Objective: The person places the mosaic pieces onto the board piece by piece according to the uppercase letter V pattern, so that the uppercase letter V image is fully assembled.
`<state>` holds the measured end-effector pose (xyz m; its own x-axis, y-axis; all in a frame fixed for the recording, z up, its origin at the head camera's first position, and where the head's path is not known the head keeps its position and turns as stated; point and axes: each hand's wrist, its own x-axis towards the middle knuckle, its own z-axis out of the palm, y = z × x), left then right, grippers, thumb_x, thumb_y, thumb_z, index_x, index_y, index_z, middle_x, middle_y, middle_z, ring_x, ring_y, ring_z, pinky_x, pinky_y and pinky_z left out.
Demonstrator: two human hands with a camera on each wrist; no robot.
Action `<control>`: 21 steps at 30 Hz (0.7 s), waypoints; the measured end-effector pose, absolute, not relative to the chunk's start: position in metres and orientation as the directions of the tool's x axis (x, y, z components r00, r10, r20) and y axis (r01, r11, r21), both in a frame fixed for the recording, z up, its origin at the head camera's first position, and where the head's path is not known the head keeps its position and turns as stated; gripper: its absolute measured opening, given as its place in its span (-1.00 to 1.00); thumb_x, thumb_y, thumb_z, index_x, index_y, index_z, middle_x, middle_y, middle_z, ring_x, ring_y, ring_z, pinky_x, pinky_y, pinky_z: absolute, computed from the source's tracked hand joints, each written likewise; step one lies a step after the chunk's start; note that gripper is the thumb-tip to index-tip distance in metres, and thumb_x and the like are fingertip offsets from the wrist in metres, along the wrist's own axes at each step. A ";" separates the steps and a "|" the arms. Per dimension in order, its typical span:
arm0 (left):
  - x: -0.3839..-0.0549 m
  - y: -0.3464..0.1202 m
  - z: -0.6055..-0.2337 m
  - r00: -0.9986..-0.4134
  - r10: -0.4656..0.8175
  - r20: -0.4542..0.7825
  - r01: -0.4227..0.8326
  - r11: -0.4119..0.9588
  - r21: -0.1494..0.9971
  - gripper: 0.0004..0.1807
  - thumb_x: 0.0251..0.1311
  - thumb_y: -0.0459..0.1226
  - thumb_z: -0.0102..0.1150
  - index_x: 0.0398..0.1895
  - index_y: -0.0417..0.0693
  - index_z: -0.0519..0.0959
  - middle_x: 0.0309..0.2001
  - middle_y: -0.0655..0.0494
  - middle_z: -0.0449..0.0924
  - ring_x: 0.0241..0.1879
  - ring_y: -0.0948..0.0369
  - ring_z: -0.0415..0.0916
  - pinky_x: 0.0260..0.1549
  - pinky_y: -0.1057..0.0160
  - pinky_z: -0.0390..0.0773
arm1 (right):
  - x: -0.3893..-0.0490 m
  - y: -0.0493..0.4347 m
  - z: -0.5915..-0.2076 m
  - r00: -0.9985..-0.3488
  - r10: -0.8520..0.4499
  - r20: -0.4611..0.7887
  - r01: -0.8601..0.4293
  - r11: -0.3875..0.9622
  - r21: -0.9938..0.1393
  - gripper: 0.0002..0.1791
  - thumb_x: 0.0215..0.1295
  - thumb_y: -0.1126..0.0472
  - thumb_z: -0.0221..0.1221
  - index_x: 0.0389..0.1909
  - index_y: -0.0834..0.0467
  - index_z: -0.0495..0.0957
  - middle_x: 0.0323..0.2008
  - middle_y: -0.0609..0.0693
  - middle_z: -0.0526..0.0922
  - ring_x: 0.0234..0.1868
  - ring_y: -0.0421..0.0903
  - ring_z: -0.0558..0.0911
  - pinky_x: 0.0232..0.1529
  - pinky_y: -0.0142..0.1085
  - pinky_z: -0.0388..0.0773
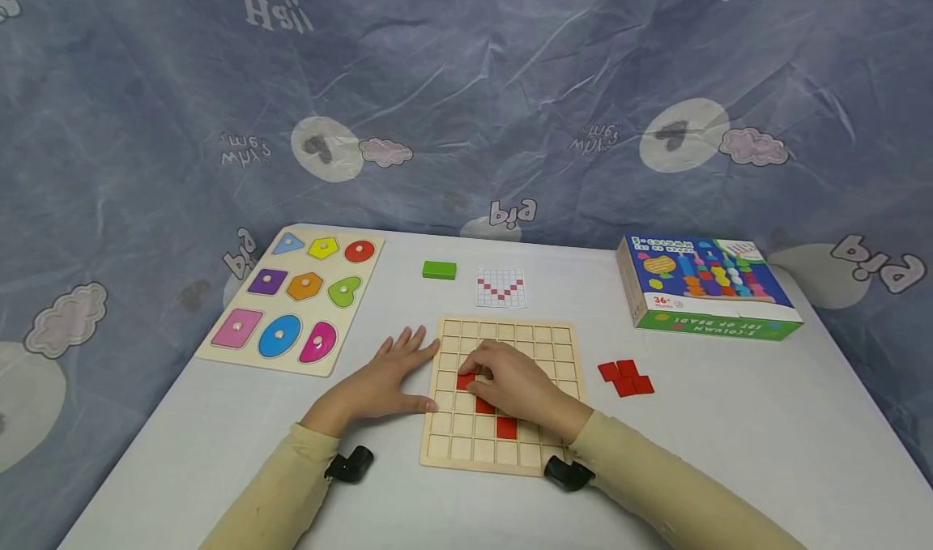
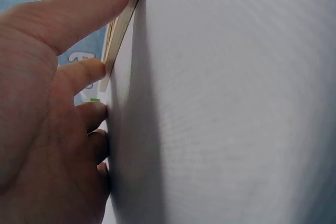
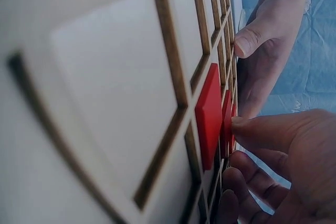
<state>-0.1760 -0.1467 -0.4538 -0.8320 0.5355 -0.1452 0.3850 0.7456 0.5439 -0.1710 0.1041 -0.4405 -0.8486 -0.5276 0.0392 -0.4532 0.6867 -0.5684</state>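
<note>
A wooden grid board point(image 1: 450, 449) lies on the table with red square tiles in some cells. My right hand point(image 1: 521, 380) is over the board's middle, thumb and index finger pinching a red tile point(image 1: 465, 381) at one cell. Two more tiles step down to the right from it; the lowest red tile point(image 1: 506, 428) shows whole, another is partly under the hand. In the right wrist view, the thumb point(image 3: 257, 129) is right at the tiles. My left hand point(image 1: 382, 380) has its fingers spread, thumb and index fingertips touching the board's left edge point(image 2: 123, 30).
Several loose red tiles point(image 1: 625, 378) lie right of the board. Behind it are a pattern card point(image 1: 501, 300) with a V of red squares and a green block point(image 1: 440, 270). A shape puzzle point(image 1: 270, 299) lies at left, a toy box point(image 1: 710, 287) at back right.
</note>
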 end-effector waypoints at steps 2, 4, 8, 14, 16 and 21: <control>-0.176 -0.147 -0.454 -0.832 0.536 -0.145 0.385 0.745 0.545 0.08 0.07 0.15 0.46 0.61 0.04 0.16 0.63 -0.11 -0.12 0.61 -0.09 -0.34 0.54 -0.15 -0.28 | -0.171 0.104 -0.440 -0.849 -0.527 0.041 -0.451 0.683 -0.574 -0.82 0.28 0.22 0.36 -0.10 0.01 0.72 -0.21 -0.19 0.60 -0.24 -0.20 0.50 -0.16 -0.26 0.51; -0.176 -0.147 -0.454 -0.832 0.536 -0.146 0.384 0.745 0.546 0.08 0.07 0.14 0.46 0.61 0.04 0.16 0.63 -0.10 -0.13 0.62 -0.09 -0.35 0.54 -0.15 -0.29 | -0.171 0.105 -0.440 -0.851 -0.524 0.042 -0.448 0.681 -0.579 -0.81 0.28 0.21 0.36 -0.10 0.01 0.72 -0.20 -0.19 0.61 -0.24 -0.20 0.50 -0.16 -0.26 0.52; -0.177 -0.147 -0.456 -0.837 0.527 -0.150 0.376 0.751 0.542 0.09 0.06 0.15 0.47 0.61 0.07 0.15 0.63 -0.07 -0.13 0.62 -0.06 -0.35 0.55 -0.12 -0.28 | -0.171 0.106 -0.440 -0.855 -0.517 0.045 -0.443 0.681 -0.584 -0.81 0.30 0.20 0.35 -0.09 0.01 0.71 -0.20 -0.19 0.61 -0.24 -0.22 0.52 -0.16 -0.28 0.53; -0.177 -0.147 -0.457 -0.843 0.512 -0.166 0.363 0.769 0.527 0.11 0.04 0.19 0.46 0.62 0.14 0.13 0.64 0.00 -0.15 0.62 0.00 -0.37 0.55 -0.07 -0.30 | -0.171 0.110 -0.441 -0.860 -0.508 0.051 -0.432 0.668 -0.606 -0.83 0.32 0.20 0.33 -0.10 0.02 0.70 -0.22 -0.18 0.59 -0.23 -0.21 0.52 -0.16 -0.28 0.53; -0.177 -0.147 -0.457 -0.842 0.515 -0.162 0.367 0.767 0.527 0.10 0.04 0.19 0.46 0.62 0.14 0.14 0.64 -0.01 -0.14 0.62 -0.01 -0.37 0.55 -0.09 -0.30 | -0.170 0.111 -0.441 -0.865 -0.500 0.046 -0.420 0.671 -0.611 -0.84 0.32 0.21 0.32 -0.10 0.01 0.70 -0.24 -0.20 0.58 -0.23 -0.21 0.52 -0.16 -0.29 0.53; -0.176 -0.147 -0.457 -0.840 0.518 -0.158 0.371 0.763 0.529 0.10 0.05 0.19 0.45 0.62 0.12 0.14 0.64 -0.03 -0.14 0.62 -0.03 -0.36 0.55 -0.10 -0.29 | -0.168 0.115 -0.439 -0.875 -0.482 0.046 -0.404 0.674 -0.618 -0.84 0.33 0.21 0.30 -0.10 0.00 0.69 -0.23 -0.22 0.59 -0.23 -0.22 0.53 -0.15 -0.30 0.54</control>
